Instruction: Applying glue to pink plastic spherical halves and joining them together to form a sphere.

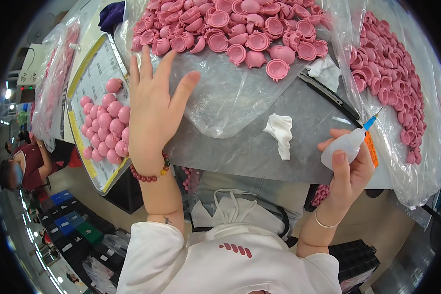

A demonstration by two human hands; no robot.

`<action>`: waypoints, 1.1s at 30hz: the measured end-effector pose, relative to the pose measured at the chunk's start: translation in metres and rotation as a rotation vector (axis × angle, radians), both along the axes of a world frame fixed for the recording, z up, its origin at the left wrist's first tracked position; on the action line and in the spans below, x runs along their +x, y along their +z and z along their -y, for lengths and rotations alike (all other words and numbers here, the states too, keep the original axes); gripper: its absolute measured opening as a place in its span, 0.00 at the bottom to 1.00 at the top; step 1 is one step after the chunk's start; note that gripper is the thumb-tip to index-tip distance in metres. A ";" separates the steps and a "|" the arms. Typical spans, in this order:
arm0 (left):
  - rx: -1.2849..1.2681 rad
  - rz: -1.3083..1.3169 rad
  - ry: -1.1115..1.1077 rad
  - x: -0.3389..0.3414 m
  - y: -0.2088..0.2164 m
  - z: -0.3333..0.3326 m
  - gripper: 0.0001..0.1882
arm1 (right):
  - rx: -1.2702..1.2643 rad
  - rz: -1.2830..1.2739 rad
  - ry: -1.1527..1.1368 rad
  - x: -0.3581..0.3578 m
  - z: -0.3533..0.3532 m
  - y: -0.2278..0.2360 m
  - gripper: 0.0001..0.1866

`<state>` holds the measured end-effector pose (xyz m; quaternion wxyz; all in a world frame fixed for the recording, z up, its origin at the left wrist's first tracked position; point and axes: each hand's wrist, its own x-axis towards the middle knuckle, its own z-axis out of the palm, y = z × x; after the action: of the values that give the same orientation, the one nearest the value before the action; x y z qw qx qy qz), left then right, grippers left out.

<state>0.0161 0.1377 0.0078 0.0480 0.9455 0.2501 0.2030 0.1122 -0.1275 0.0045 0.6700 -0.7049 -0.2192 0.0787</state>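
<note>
My left hand point(154, 105) reaches forward with fingers spread and nothing in it. Its fingertips are at the near left edge of a heap of pink plastic half-shells point(218, 41), some of them possibly touched. In my right hand point(352, 169) is a white squeeze bottle point(342, 149) with a blue needle tip point(370, 122), tilted up and to the right. Beside my left forearm, a tray point(76, 128) bears a cluster of round pink balls point(103, 120). A crumpled white tissue point(280, 134) lies on the grey table between my hands.
A black utility knife point(328, 93) lies near the right hand, by a second tissue point(324, 73). More pink half-shells point(389, 73) sit on clear plastic at the right. Clear sheeting point(220, 105) covers part of the table. A person point(32, 164) sits far left.
</note>
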 end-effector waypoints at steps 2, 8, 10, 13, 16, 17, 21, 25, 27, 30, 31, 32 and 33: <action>0.071 0.003 -0.007 0.000 -0.004 -0.007 0.28 | -0.009 0.012 0.009 0.000 -0.001 0.000 0.15; -0.081 0.099 -0.121 0.000 -0.001 -0.005 0.23 | 0.029 0.012 0.007 0.000 0.001 -0.001 0.15; -0.116 0.141 -0.153 0.000 0.003 -0.001 0.18 | 0.026 0.025 0.034 0.001 0.002 -0.002 0.15; -0.236 0.129 -0.152 -0.002 0.008 0.009 0.15 | 0.065 -0.013 0.003 0.000 0.000 -0.001 0.14; -0.558 0.191 -0.017 0.002 0.012 0.017 0.12 | 0.072 -0.019 0.006 0.000 0.001 -0.001 0.14; -0.559 0.190 -0.018 0.004 0.010 0.017 0.12 | 0.071 -0.019 0.004 0.001 0.001 -0.001 0.14; -0.174 0.310 -0.124 0.010 0.001 0.007 0.11 | 0.072 -0.015 0.012 0.001 0.002 0.000 0.15; -0.288 0.223 -0.225 0.009 0.000 0.014 0.11 | 0.074 -0.011 0.013 0.001 0.001 0.000 0.15; -0.344 0.222 -0.269 0.008 0.002 0.016 0.12 | 0.072 -0.014 0.011 0.000 0.002 0.000 0.16; -0.519 0.278 -0.363 0.003 0.009 0.026 0.12 | 0.168 0.000 0.005 -0.003 0.002 -0.002 0.18; -0.639 0.333 -0.412 0.000 0.012 0.032 0.13 | 0.266 0.017 0.000 -0.005 0.002 -0.003 0.19; -0.642 0.333 -0.415 -0.002 0.017 0.039 0.13 | 0.264 0.018 -0.003 -0.010 0.002 -0.001 0.19; -0.764 0.290 -0.593 -0.007 0.023 0.047 0.14 | 0.381 -0.106 0.102 -0.018 0.001 0.004 0.19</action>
<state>0.0092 0.0908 0.0306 0.4803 0.8529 0.0179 0.2040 0.0947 -0.1290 0.0084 0.7971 -0.5482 -0.2298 0.1066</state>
